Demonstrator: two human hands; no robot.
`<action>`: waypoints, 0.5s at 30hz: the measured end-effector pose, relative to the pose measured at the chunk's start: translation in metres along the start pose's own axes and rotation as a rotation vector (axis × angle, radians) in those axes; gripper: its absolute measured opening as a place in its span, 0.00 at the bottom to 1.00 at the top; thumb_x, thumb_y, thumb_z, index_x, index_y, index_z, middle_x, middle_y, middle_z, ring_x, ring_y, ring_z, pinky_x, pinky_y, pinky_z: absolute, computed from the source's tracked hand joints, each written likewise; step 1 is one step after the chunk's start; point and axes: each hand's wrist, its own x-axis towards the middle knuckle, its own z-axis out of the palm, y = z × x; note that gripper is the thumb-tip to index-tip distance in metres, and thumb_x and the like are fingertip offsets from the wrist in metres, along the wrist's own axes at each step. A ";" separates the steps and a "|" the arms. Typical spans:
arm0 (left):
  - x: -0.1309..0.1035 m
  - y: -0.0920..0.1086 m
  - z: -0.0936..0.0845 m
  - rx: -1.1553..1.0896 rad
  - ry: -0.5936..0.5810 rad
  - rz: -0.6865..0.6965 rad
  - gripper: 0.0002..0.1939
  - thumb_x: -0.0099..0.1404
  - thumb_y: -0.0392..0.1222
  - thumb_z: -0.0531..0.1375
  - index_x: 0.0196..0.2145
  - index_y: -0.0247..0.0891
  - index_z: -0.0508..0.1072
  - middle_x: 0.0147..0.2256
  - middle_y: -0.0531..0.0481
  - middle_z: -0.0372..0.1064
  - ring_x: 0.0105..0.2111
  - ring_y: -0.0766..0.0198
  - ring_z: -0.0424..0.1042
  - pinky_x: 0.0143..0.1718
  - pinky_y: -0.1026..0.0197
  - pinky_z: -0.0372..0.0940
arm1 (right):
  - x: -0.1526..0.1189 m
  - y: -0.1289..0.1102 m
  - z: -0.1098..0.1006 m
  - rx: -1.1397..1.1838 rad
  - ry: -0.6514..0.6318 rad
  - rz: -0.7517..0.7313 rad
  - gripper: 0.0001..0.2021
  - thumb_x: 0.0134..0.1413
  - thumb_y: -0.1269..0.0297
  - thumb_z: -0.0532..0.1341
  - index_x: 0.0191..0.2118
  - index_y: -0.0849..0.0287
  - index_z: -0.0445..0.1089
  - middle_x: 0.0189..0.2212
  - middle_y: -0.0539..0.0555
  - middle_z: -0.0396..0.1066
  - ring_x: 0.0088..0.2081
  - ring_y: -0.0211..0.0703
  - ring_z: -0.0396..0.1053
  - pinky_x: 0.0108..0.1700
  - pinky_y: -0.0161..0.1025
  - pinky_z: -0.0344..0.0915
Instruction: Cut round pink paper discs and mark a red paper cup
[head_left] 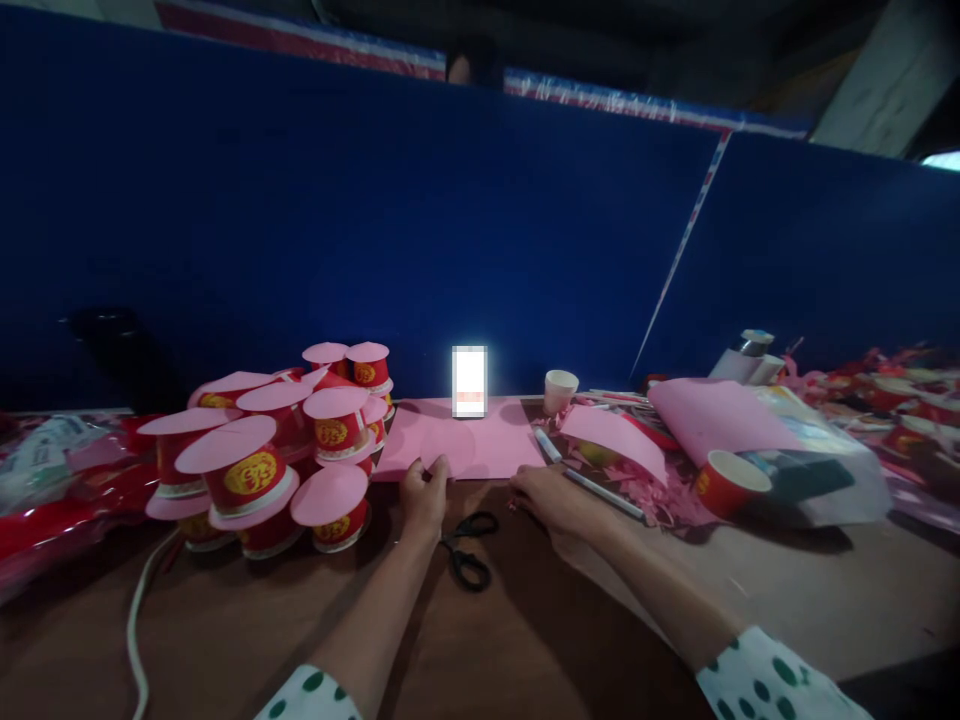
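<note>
A flat sheet of pink paper point(480, 440) lies on the brown table before me. My left hand point(424, 495) is at its near left edge, with thumb and fingers pinched together over the edge. At the near right edge is my right hand point(551, 500), fingers curled and closed. Its fingertips hide whatever is in them. Scissors with black handles point(471, 570) lie between my wrists, and my left forearm partly covers them. Beside the paper on the right are a white-and-blue marker point(547, 446) and a grey stick-like tool point(604, 493).
Stacked red paper cups with pink discs point(251, 472) stand to the left. A bright, pixelated upright rectangle point(470, 380) is behind the sheet. On the right are a white cup point(560, 390), a red cup point(731, 484), pink scraps point(679, 500) and plastic bags. A blue partition point(375, 220) rises behind.
</note>
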 end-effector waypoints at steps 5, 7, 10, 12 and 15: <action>-0.001 0.002 -0.001 0.005 -0.026 0.014 0.15 0.49 0.51 0.58 0.25 0.34 0.70 0.19 0.53 0.65 0.21 0.66 0.62 0.24 0.65 0.57 | -0.023 -0.008 0.015 -0.006 0.104 0.098 0.07 0.58 0.69 0.50 0.36 0.62 0.64 0.33 0.57 0.69 0.34 0.43 0.67 0.33 0.35 0.55; -0.001 0.003 -0.001 0.007 -0.032 0.015 0.15 0.49 0.51 0.58 0.24 0.34 0.70 0.18 0.54 0.64 0.20 0.66 0.61 0.24 0.65 0.56 | -0.028 -0.006 0.020 0.071 0.140 0.146 0.07 0.58 0.71 0.49 0.38 0.61 0.63 0.30 0.55 0.70 0.31 0.41 0.67 0.31 0.34 0.54; 0.000 0.001 -0.001 0.011 -0.020 0.017 0.15 0.49 0.51 0.58 0.24 0.34 0.70 0.18 0.54 0.63 0.20 0.67 0.61 0.23 0.65 0.56 | -0.030 0.000 0.023 0.240 0.171 0.121 0.10 0.55 0.75 0.47 0.38 0.61 0.63 0.30 0.54 0.70 0.31 0.39 0.66 0.32 0.32 0.56; 0.000 -0.001 0.000 0.009 -0.006 0.017 0.16 0.49 0.52 0.58 0.25 0.34 0.70 0.19 0.54 0.64 0.20 0.67 0.61 0.24 0.65 0.56 | -0.032 0.004 0.024 0.323 0.201 0.073 0.11 0.53 0.77 0.47 0.35 0.60 0.64 0.30 0.53 0.70 0.33 0.39 0.66 0.35 0.33 0.57; 0.001 -0.002 0.000 -0.003 -0.011 0.015 0.16 0.49 0.52 0.58 0.27 0.34 0.70 0.20 0.54 0.64 0.21 0.67 0.61 0.24 0.65 0.56 | -0.034 0.010 0.024 0.377 0.294 0.094 0.11 0.53 0.75 0.46 0.33 0.59 0.64 0.31 0.53 0.68 0.34 0.41 0.66 0.37 0.35 0.58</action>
